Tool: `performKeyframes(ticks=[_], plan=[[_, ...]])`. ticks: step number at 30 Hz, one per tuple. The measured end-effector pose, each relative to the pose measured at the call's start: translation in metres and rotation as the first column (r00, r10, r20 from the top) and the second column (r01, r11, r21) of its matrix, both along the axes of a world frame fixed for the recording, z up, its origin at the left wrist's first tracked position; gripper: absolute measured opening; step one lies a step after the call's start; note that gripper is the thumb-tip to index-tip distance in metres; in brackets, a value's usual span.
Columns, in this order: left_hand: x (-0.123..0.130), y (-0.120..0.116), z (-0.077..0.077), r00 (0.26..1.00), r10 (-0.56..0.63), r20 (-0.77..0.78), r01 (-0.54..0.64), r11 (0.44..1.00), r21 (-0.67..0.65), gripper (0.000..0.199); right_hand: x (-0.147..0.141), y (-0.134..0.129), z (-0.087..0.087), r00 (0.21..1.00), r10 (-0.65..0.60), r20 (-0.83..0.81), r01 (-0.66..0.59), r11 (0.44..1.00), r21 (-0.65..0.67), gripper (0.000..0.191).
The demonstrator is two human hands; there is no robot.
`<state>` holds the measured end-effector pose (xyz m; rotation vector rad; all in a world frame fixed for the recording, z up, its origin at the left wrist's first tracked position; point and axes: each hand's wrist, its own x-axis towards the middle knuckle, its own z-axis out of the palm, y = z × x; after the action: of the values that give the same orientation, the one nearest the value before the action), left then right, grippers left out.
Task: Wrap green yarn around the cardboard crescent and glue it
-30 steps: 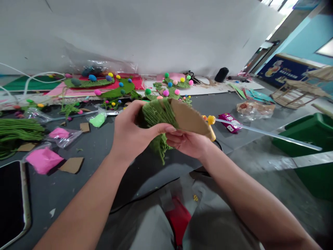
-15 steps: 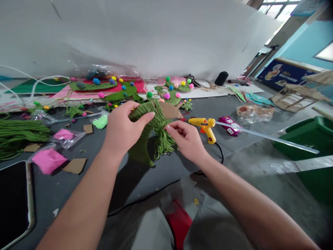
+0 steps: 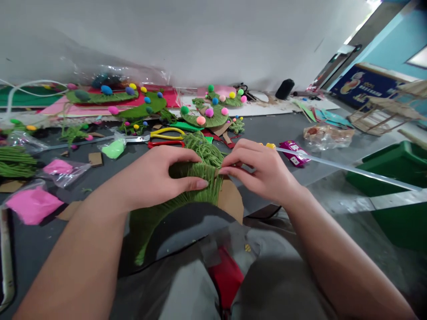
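Observation:
A curved cardboard piece (image 3: 231, 200) is wrapped for most of its length in green yarn (image 3: 200, 198), with bare cardboard at its right end. My left hand (image 3: 163, 175) grips the wrapped part between thumb and fingers. At the edge of the wrapping, my right hand (image 3: 258, 166) pinches green yarn with thumb and forefinger. A loose tangle of the same yarn (image 3: 205, 149) lies just beyond both hands. Behind my right hand, only a bit of the yellow glue gun (image 3: 270, 146) shows, with a long clear glue stick (image 3: 347, 168) sticking out to the right.
Scissors (image 3: 167, 133) with yellow and red handles lie beyond my left hand. Yarn-covered pieces with coloured pom-poms (image 3: 210, 115) stand at the back. Bags of pink clay (image 3: 35, 204) and a phone (image 3: 6, 262) are at left. A green bin (image 3: 383, 173) stands at right.
The wrapped piece has been turned over and brought nearer me, its bare end now pointing toward me. The yarn tangle has swung to the far side. Scissors have come into sight.

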<state>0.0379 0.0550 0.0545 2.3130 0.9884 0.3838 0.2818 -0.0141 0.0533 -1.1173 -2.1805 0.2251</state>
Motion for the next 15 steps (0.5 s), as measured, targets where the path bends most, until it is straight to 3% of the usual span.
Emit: performKeyframes(ticks=[5,8,12,15], plan=[[0.001,-0.002,0.002,0.995,-0.081,0.066,0.087,0.992,-0.097,0.041,0.002,0.001,0.000,0.973,0.033,-0.228,-0.076,0.980,-0.185,0.013],[0.003,-0.004,0.000,0.978,-0.089,0.190,0.111,0.988,-0.109,0.031,0.003,0.003,-0.006,0.942,0.005,-0.337,-0.113,0.947,-0.302,0.018],[0.009,-0.006,-0.007,0.910,0.043,0.412,0.031,0.985,-0.171,0.026,-0.001,0.003,-0.022,0.875,-0.089,-0.475,-0.154,0.880,-0.450,0.020],[0.015,-0.006,-0.012,0.869,0.180,0.460,-0.107,0.978,-0.181,0.029,-0.010,-0.001,-0.036,0.844,-0.141,-0.517,-0.138,0.875,-0.465,0.021]])
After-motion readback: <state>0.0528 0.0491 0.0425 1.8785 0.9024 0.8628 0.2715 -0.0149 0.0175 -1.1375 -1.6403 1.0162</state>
